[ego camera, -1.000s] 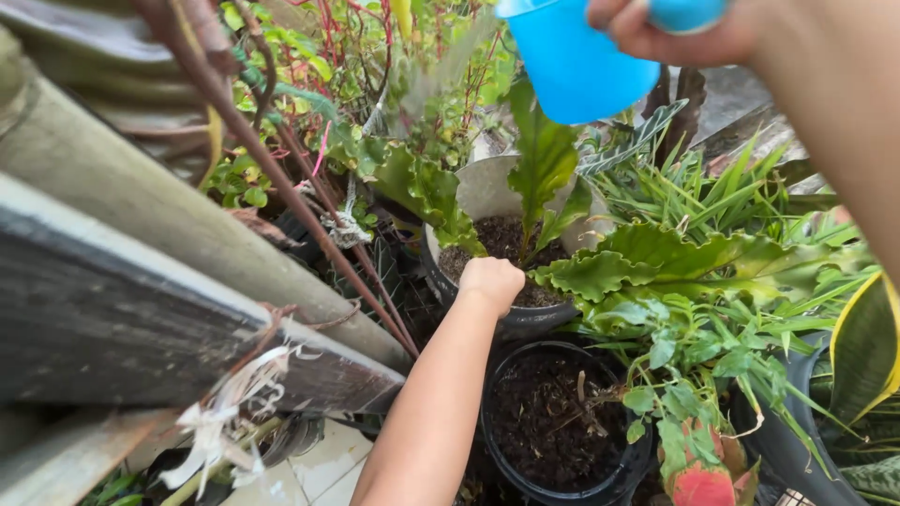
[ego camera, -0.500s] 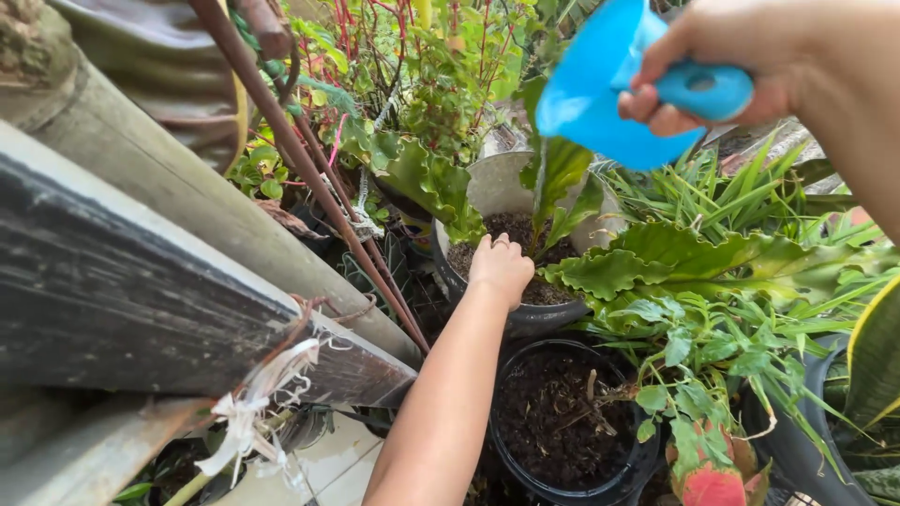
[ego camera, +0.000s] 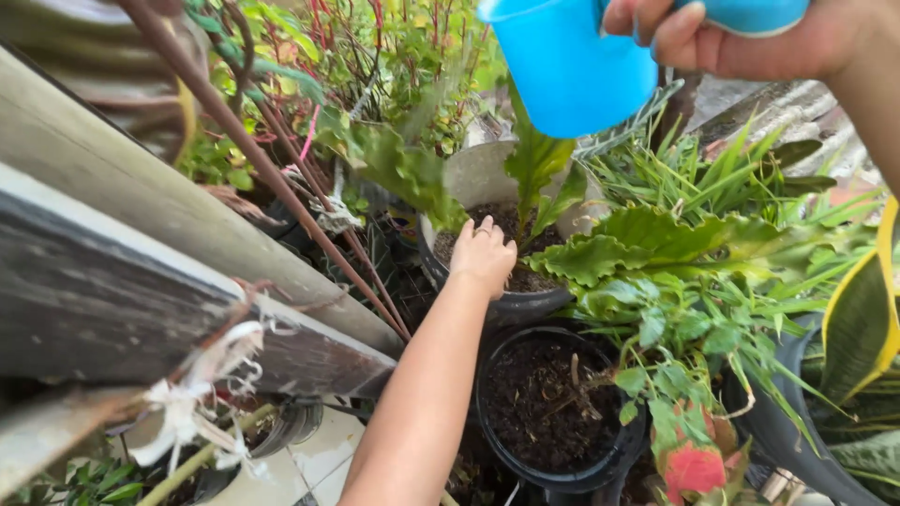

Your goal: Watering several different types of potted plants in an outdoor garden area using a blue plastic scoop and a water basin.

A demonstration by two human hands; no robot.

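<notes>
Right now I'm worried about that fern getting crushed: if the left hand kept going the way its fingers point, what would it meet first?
Probably the dark soil in the grey pot, then the upright green leaf. The left hand rests at the pot's near rim, fingers aimed inward; depth is unclear.

There is just one camera, worn on the person's head. It looks steeply down, from close up, at potted plants on the ground by a wooden beam (ego camera: pixel 141 281). A blue cup (ego camera: pixel 562 66) sits very near the lens at the top edge.
</notes>
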